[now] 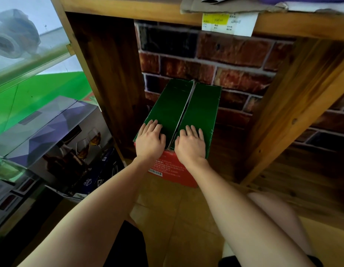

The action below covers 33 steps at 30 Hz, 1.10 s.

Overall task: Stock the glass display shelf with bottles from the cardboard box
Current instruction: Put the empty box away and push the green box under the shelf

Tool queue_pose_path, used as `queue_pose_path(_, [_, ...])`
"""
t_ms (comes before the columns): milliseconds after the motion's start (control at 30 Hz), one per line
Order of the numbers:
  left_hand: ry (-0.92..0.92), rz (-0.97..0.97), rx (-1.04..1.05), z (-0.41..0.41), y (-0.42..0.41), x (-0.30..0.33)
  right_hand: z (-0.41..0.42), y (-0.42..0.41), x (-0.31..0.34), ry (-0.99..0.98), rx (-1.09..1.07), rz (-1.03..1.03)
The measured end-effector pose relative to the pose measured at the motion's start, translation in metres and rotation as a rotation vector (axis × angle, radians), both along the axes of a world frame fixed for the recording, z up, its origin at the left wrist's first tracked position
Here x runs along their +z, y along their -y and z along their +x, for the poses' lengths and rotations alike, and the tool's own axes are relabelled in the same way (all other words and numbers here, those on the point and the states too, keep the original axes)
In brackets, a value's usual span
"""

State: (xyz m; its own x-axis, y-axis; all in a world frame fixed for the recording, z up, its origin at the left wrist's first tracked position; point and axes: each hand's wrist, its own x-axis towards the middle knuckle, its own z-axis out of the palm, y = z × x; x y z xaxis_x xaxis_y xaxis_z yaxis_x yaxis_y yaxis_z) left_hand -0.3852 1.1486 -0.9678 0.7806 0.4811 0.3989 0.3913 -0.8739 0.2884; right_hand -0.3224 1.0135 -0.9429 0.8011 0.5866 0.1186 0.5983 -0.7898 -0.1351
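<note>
While both hands sit flat on it, the green-topped, red-sided cardboard box (183, 120) is shut: two top flaps meet at a centre seam (183, 116) that runs away from the person toward the brick-pattern back wall (225, 60).

Head view:
- Box stands on the tiled floor (167, 205) in the bay between two wooden shelf uprights (109, 83), far end nearly at the wall. Long axis runs near-to-far, same as the seam.
- Left hand (150, 138) lies palm-down on the left flap at the near edge, fingers straight, gripping nothing.
- Right hand (190, 143) does the same on the right flap, thumb close to the seam. Holds nothing.
- Hands are level with each other, one each side of the seam; neither is nearer.
- Contents hidden, no bottles visible. Whether the seam is taped, I can't tell.
- Glass display shelf (32, 60) is off to the left, past the left upright, well apart from the box. Purple-and-grey printed cartons (49, 122) with wine-glass pictures sit behind the glass.
- Price label (229, 24) hangs on the wooden board overhead.

Judgement: task barely begun. Next move likely needs fingertips at the seam to lift the flaps outward, or dragging the box out of the bay first.
</note>
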Motion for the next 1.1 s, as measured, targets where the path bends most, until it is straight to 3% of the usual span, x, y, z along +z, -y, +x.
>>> queue_pose_path(800, [0.038, 0.029, 0.01, 0.006, -0.005, 0.003, 0.011, -0.01, -0.004, 0.057, -0.025, 0.02])
queue_pose_path(967, [-0.04, 0.03, -0.052, 0.004, -0.01, 0.008, 0.01, -0.009, -0.003, 0.022, -0.029, 0.051])
queue_pose_path(1100, [-0.037, -0.082, -0.124, 0.003, -0.014, 0.013, 0.019, -0.004, 0.0, -0.106, -0.015, 0.173])
